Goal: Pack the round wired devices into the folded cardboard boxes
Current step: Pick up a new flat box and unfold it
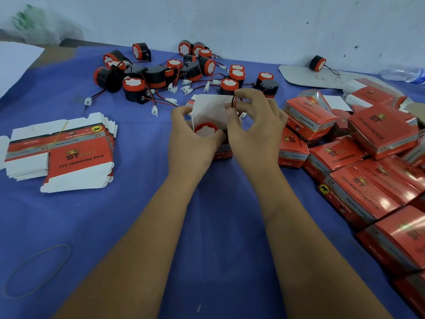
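- Tabletop (207, 226), covered in blue cloth, extends to a pale wall at the far edge.
- Closed red boxes (368, 157), printed and glossy, lie heaped along the right side, the nearest just beside the right hand.
- Flat unfolded cartons (66, 153), stacked and banded, lie at the left, well apart from the hands.
- Loose round devices (184, 70), black bodies with red-and-white faces, sit in a tangle of red and black wires and white plugs beyond the hands; one more (317, 63) rests apart on a pale card at the far right.
- Open box (211, 109), white inner flap raised, stands at centre between the hands.
- Left hand (193, 139) grips the near left side of the box, fingers curled around it.
- Right hand (253, 125) hovers over the box's right edge; thumb and forefinger pinch a looped red-and-black wire (234, 102), other fingers loosely spread.
- Device in the box (205, 129), red-rimmed face up, sits inside the opening, partly hidden by the left hand.
- Rubber band (36, 270) lies loose at the near left.
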The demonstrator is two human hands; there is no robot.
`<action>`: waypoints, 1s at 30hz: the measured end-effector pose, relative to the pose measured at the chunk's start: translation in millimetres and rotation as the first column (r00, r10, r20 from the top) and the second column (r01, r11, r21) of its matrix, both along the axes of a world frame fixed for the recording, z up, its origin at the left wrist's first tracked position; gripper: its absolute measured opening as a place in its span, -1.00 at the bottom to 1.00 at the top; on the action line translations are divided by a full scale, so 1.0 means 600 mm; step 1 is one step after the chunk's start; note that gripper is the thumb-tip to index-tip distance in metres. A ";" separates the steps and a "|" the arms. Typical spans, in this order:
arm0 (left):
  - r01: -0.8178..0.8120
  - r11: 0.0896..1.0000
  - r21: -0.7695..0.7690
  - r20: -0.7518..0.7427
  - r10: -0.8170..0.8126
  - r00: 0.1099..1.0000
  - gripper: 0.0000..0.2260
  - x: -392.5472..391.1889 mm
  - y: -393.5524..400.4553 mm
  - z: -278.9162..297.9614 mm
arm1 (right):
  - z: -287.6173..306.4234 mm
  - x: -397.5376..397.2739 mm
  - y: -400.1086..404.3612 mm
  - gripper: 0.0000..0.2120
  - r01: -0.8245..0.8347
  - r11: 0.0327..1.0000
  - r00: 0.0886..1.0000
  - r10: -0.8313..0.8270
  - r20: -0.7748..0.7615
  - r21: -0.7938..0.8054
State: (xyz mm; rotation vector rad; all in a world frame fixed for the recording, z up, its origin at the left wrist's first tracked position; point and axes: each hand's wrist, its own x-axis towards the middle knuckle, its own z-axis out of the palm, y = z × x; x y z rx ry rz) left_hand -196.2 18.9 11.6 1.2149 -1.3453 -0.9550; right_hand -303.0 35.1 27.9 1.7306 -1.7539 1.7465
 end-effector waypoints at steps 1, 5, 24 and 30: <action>-0.002 1.000 -0.001 -0.031 0.002 1.000 -0.42 -0.001 0.001 0.000 | 0.001 0.000 0.000 -0.76 -0.008 1.000 1.000 0.008 -0.009 0.009; -0.027 1.000 0.016 -0.052 0.028 0.998 -0.41 0.003 -0.006 -0.005 | 0.002 -0.002 0.000 -0.79 -0.024 0.997 0.997 0.030 -0.078 0.072; 0.189 0.975 0.112 -0.250 -0.157 0.955 -0.77 0.023 -0.029 -0.011 | -0.011 0.015 0.003 -0.72 0.074 0.952 0.878 0.080 -0.471 0.298; 0.068 0.998 0.014 -0.044 -0.067 0.997 -0.66 0.013 -0.029 -0.016 | 0.019 0.003 0.006 -0.71 -0.275 0.950 0.929 0.222 0.297 0.148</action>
